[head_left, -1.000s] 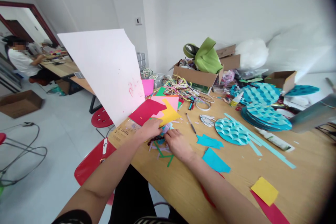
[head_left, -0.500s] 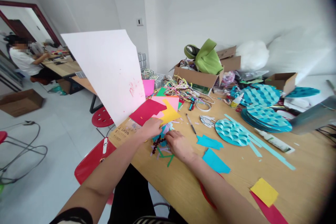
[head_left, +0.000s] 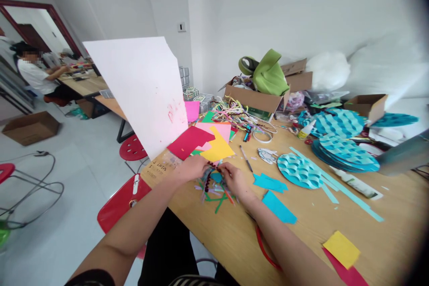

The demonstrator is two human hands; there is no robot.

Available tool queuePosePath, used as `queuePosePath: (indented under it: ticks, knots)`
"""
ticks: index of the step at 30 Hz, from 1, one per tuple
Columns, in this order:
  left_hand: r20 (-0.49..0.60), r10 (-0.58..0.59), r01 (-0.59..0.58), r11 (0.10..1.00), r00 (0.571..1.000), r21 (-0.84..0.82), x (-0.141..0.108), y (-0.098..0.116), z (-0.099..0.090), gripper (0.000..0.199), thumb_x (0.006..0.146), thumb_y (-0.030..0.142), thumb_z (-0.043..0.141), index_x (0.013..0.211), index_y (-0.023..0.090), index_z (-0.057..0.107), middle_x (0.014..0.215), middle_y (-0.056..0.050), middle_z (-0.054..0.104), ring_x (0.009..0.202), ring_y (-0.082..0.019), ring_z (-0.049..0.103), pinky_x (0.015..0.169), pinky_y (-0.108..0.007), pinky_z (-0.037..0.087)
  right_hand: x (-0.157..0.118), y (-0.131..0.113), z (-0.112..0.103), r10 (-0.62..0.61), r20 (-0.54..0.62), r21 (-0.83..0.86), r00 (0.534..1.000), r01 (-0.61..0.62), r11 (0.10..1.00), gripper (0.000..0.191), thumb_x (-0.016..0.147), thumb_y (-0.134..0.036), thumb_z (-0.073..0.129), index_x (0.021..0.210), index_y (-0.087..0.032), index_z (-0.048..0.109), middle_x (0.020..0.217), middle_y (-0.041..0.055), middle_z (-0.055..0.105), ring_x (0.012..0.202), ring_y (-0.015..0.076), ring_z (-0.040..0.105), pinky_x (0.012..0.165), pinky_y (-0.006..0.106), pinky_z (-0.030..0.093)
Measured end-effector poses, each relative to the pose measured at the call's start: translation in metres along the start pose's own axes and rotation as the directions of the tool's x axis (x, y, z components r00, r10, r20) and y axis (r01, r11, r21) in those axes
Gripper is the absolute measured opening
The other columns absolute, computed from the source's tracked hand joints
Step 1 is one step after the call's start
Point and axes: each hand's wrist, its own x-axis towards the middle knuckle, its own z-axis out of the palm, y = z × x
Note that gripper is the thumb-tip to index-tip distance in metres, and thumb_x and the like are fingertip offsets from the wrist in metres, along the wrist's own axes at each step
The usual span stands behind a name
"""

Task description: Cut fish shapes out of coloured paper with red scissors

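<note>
Between my two hands runs a dark maroon, bumpy pipe cleaner (head_left: pixel 208 182); part of it hangs down in a loop. My left hand (head_left: pixel 191 170) pinches it from the left. From the right, my right hand (head_left: pixel 234 180) grips it with thumb and fingers together. Under it lie paper scraps, among them green strips (head_left: pixel 219 203), pale purple strips and a blue piece (head_left: pixel 217 177). Sheets of red paper (head_left: pixel 190 142) and yellow paper (head_left: pixel 217 146) lie just beyond my hands. A pen (head_left: pixel 246 158) rests to the right.
Blue paper pieces (head_left: pixel 279 207), a scale-patterned blue disc (head_left: pixel 298 170) and a glue bottle (head_left: pixel 357 182) lie rightward. A red curved object (head_left: pixel 266 248) is partly under my right forearm. A white board (head_left: pixel 147 85) leans at left. Behind are a pipe cleaner heap (head_left: pixel 228 109) and a cardboard box (head_left: pixel 251 97).
My right hand has turned and moved slightly right, and the pipe cleaner now stretches between both hands, higher than before. More of the scraps below and of the red curved object shows.
</note>
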Motion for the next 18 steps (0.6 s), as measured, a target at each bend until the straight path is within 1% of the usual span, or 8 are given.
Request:
queuePosePath:
  ticks: [4, 5, 8, 10, 12, 14, 18]
  knots:
    - [0.005, 0.010, -0.010, 0.994, 1.000, 0.113, -0.004, 0.001, 0.005, 0.035, 0.088, 0.027, 0.039, 0.114, 0.031, 0.061, 0.092, -0.006, 0.061, 0.089, -0.021, 0.058, 0.074, -0.029, 0.045, 0.003, 0.007, 0.000, 0.096, -0.079, 0.173, 0.992, -0.081, 0.982, 0.017, 0.083, -0.026, 0.045, 0.081, -0.022, 0.061, 0.073, 0.0033, 0.065, 0.067, 0.0198, 0.059, 0.063, 0.031, 0.047]
    - [0.004, 0.005, -0.005, 0.990, 1.000, 0.141, -0.005, 0.002, 0.006, 0.034, 0.087, 0.025, 0.040, 0.113, 0.029, 0.062, 0.093, -0.007, 0.060, 0.090, -0.021, 0.057, 0.074, -0.030, 0.046, 0.004, 0.009, -0.001, 0.121, -0.094, 0.218, 0.988, -0.098, 0.971, 0.016, 0.082, -0.028, 0.047, 0.081, -0.022, 0.061, 0.073, 0.0032, 0.065, 0.067, 0.0199, 0.059, 0.063, 0.031, 0.047]
    - [-0.005, -0.013, 0.014, 0.982, 1.000, 0.190, -0.008, 0.006, 0.007, 0.031, 0.084, 0.020, 0.042, 0.103, 0.018, 0.067, 0.100, -0.013, 0.057, 0.096, -0.024, 0.055, 0.079, -0.032, 0.046, 0.007, 0.012, -0.007, 0.197, -0.114, 0.360, 0.974, -0.144, 0.922, 0.017, 0.079, -0.038, 0.053, 0.081, -0.023, 0.060, 0.073, 0.0023, 0.065, 0.067, 0.0197, 0.059, 0.064, 0.032, 0.049]
    - [-0.007, -0.009, 0.011, 0.980, 1.000, 0.200, -0.010, 0.009, 0.008, 0.030, 0.084, 0.019, 0.042, 0.101, 0.015, 0.067, 0.101, -0.014, 0.056, 0.099, -0.026, 0.053, 0.080, -0.034, 0.045, 0.009, 0.013, -0.013, 0.243, -0.105, 0.455, 0.964, -0.170, 0.874, 0.022, 0.076, -0.044, 0.058, 0.080, -0.022, 0.060, 0.071, 0.0013, 0.064, 0.065, 0.0193, 0.060, 0.064, 0.032, 0.050]
    - [-0.005, 0.006, -0.005, 0.978, 1.000, 0.207, -0.011, 0.011, 0.008, 0.032, 0.085, 0.019, 0.041, 0.106, 0.019, 0.065, 0.099, -0.013, 0.056, 0.099, -0.025, 0.053, 0.081, -0.034, 0.045, 0.009, 0.011, -0.021, 0.285, -0.095, 0.548, 0.954, -0.189, 0.815, 0.027, 0.071, -0.047, 0.064, 0.079, -0.022, 0.059, 0.070, 0.0002, 0.064, 0.065, 0.0188, 0.061, 0.066, 0.033, 0.051]
    - [-0.009, 0.010, -0.008, 0.976, 1.000, 0.216, -0.012, 0.012, 0.009, 0.034, 0.085, 0.018, 0.039, 0.110, 0.021, 0.064, 0.098, -0.012, 0.056, 0.098, -0.025, 0.053, 0.080, -0.034, 0.045, 0.009, 0.007, -0.028, 0.327, -0.090, 0.633, 0.941, -0.200, 0.748, 0.031, 0.067, -0.048, 0.069, 0.078, -0.022, 0.059, 0.072, -0.0006, 0.064, 0.066, 0.0181, 0.063, 0.068, 0.034, 0.053]
    - [-0.017, 0.007, -0.004, 0.975, 1.000, 0.223, -0.012, 0.016, 0.013, 0.033, 0.083, 0.015, 0.042, 0.107, 0.018, 0.064, 0.097, -0.012, 0.057, 0.097, -0.025, 0.054, 0.080, -0.034, 0.044, 0.004, -0.001, -0.044, 0.396, -0.063, 0.767, 0.916, -0.210, 0.607, 0.033, 0.063, -0.047, 0.073, 0.080, -0.021, 0.060, 0.075, 0.0000, 0.067, 0.068, 0.0183, 0.066, 0.071, 0.035, 0.053]
